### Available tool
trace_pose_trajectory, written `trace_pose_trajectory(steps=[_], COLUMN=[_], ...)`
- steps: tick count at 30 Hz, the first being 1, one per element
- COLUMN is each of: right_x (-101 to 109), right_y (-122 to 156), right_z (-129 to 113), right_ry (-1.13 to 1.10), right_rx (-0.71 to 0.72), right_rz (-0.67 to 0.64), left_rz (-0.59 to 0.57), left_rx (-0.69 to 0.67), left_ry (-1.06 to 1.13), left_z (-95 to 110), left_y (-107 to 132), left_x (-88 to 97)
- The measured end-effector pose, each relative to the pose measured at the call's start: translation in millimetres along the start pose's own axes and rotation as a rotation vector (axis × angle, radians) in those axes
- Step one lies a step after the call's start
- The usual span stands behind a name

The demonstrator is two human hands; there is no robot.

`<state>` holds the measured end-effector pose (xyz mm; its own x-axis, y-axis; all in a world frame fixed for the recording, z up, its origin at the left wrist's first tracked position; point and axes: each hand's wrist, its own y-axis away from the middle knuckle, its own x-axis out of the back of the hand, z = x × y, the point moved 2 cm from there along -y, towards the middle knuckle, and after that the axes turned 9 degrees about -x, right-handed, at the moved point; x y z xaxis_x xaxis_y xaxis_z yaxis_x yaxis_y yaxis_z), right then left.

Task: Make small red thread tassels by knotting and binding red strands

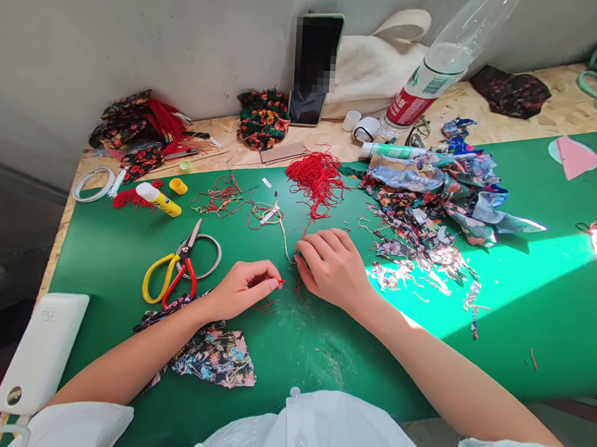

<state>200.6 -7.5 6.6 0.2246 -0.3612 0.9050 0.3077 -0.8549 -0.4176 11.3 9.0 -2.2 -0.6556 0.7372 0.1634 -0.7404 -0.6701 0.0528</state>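
Pinching a short red thread (281,283) between thumb and forefinger, the left hand (242,288) keeps a tight grip low on the green-covered bench (524,315). Right hand (331,265) just beside it, palm down, fingers curled over the thread's far end and a pale cord (284,237); cannot tell whether its grip pinches or only presses. A few red offcuts lie touching the mat under both hands. Left forearm crosses a black floral fabric piece (216,359). Yellow-and-red-handled scissors (173,273) lie near the left hand, across a thin metal ring (213,256). Farther back: a loose red thread bundle (317,174), tangled red trimmings (220,198), a yellow glue stick (159,201) and, beside it, a red tassel (130,198). Right of the bundle, a heap of blue floral fabric scraps (430,190). Judgement: work looks partway. One tassel appears made and cloth is already cut, while most of the red bundle lies unused.
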Motion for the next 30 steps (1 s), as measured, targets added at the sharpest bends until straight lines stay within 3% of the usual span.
trace_pose_trajectory(steps=[4, 11, 18, 25, 30], right_x=[-1.3, -7.5, -6.4, 1.5, 0.6], right_y=[1.0, 3.7, 4.3, 6.8, 12.5], right_z=[-1.4, -5.4, -5.1, -16.1, -28.0], right_ry=[0.044, 0.054, 0.038, -0.150, -0.183], right_rx=[-0.080, -0.075, -0.068, 0.067, 0.176], right_rz=[-0.040, -0.059, 0.021, 0.137, 0.122], left_rz=[-0.004, -0.006, 0.019, 0.165, 0.189], left_rx=[0.009, -0.002, -0.069, -0.194, -0.113], left_ry=[-0.009, -0.008, -0.055, 0.261, 0.314], left_z=[-1.4, -1.0, 1.1, -4.0, -3.7], left_y=[0.4, 0.3, -1.2, -5.3, -5.1], left_x=[0.0, -0.1, 0.2, -0.7, 1.1])
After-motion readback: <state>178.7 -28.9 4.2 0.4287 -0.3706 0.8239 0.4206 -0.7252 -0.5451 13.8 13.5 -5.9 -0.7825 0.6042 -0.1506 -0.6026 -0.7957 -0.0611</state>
